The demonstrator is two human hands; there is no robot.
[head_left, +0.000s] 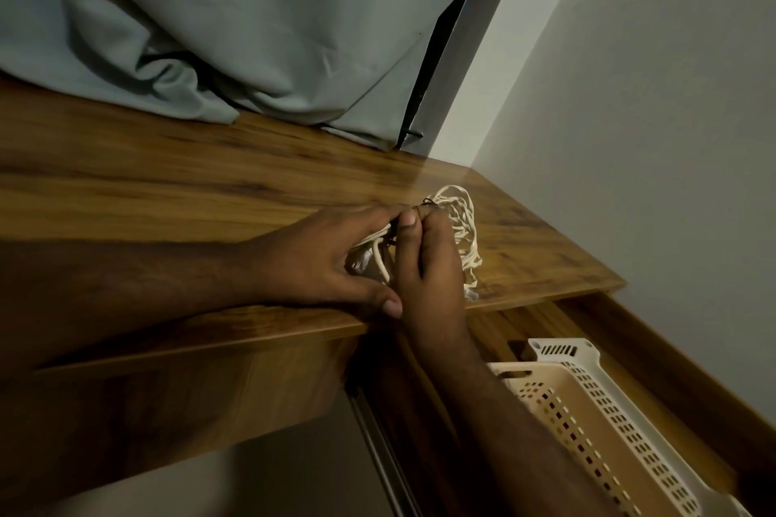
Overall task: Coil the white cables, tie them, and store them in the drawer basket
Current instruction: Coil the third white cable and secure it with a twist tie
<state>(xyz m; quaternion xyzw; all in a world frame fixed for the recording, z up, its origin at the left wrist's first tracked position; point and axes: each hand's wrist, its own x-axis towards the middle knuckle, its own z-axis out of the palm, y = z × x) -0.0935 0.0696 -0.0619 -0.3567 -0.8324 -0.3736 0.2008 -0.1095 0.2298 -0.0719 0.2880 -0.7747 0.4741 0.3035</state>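
Both hands meet on the white cables (457,222) at the tabletop (210,189) edge: left hand (319,256) and right hand (428,264) fingers clamped on the bundle. We judge tying underway. The basket (588,353) sits below-right, nearer the right hand.

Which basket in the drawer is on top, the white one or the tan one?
The tan basket is on top. It sits nested inside the white basket, whose rim sticks out behind and along the side of it in the open drawer.
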